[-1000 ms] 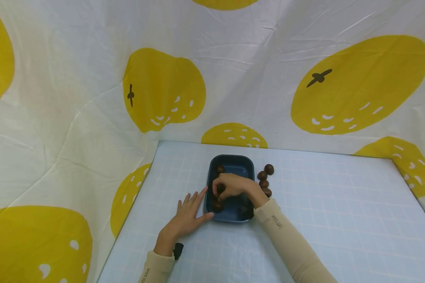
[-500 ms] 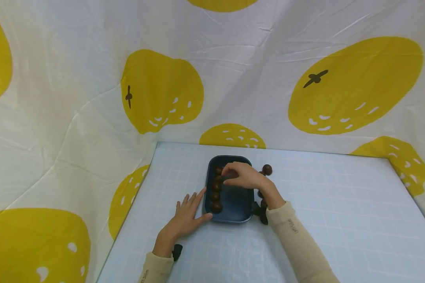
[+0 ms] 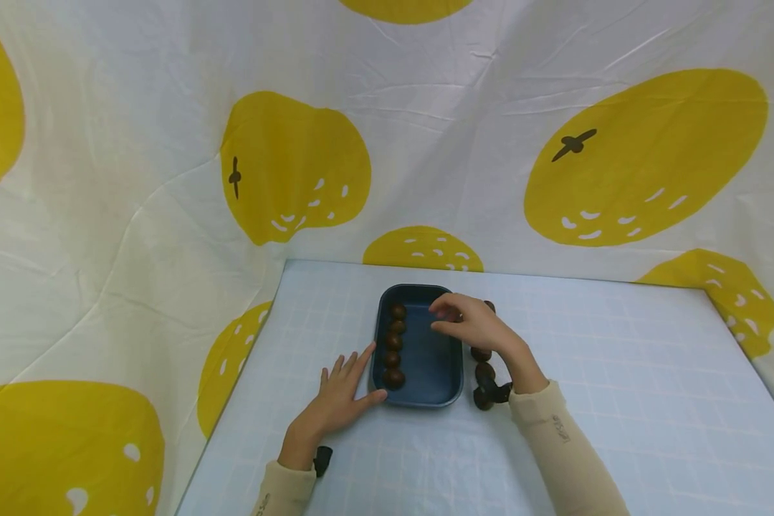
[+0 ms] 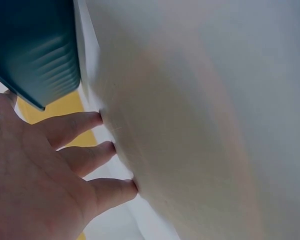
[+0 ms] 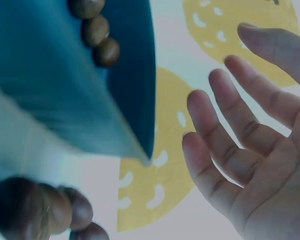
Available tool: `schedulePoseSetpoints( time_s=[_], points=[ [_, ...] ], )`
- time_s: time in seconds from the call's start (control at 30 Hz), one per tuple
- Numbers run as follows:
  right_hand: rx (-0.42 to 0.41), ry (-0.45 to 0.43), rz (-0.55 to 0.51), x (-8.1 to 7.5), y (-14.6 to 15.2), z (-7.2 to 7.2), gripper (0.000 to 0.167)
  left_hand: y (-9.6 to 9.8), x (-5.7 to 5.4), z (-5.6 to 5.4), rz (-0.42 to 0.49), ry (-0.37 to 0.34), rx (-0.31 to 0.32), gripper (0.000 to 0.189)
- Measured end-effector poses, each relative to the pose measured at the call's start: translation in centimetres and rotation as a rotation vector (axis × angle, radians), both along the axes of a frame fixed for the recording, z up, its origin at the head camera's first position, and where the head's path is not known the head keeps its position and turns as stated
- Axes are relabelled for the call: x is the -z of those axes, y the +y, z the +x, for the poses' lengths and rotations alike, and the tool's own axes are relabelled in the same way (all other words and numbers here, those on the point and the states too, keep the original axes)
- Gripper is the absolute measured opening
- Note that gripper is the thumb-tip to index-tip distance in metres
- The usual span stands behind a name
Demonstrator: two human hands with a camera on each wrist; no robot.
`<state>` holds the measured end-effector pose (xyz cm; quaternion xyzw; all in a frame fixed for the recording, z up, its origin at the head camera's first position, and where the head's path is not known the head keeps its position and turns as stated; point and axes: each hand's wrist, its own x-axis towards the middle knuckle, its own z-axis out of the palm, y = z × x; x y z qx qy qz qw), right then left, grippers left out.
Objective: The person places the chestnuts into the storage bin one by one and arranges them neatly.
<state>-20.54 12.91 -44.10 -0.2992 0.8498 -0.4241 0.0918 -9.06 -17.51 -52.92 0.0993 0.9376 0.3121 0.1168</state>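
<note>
A dark blue rectangular tray (image 3: 432, 373) stands on the table. Along its left inner side runs a row of round brown chestnut-like nuts (image 3: 393, 342). More such nuts (image 3: 484, 373) lie in a line on the cloth right of the tray, partly hidden by my right arm. My left hand (image 3: 338, 398) rests spread on the cloth, index finger and thumb at the tray's left side; its fingertips press the surface in the left wrist view. My right hand (image 3: 474, 322) hovers over the tray's right rim, its fingers (image 5: 202, 112) loosely bent and holding nothing.
A pale blue checked cloth (image 3: 619, 373) covers the table. White fabric (image 3: 445, 165) with large yellow fruit prints hangs behind the table and along its left side. A small black device (image 3: 323, 459) sits at my left wrist.
My right hand has moved from the row of nuts in the tray up and right to above the tray's right rim, baring the row. My left hand has stayed in place.
</note>
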Motion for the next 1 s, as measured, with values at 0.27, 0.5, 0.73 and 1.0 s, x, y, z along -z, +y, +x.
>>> schedulePoseSetpoints(
  time_s=[0.27,0.5,0.73,1.0],
  points=[
    [0.113,-0.005,-0.062,0.8,2.3,-0.1,0.032,0.1,-0.3,0.3,0.015,0.012,0.006,0.086],
    [0.213,-0.027,-0.063,1.4,3.9,-0.1,0.032,0.1,-0.3,0.2,0.0,0.002,0.006,0.086],
    [0.252,-0.001,-0.058,2.6,5.5,-0.2,0.025,0.1,-0.4,0.3,0.015,0.01,0.008,0.087],
    [0.323,-0.014,-0.083,4.0,7.1,-1.0,0.032,0.1,-0.4,0.2,0.009,0.009,0.009,0.086]
  ],
)
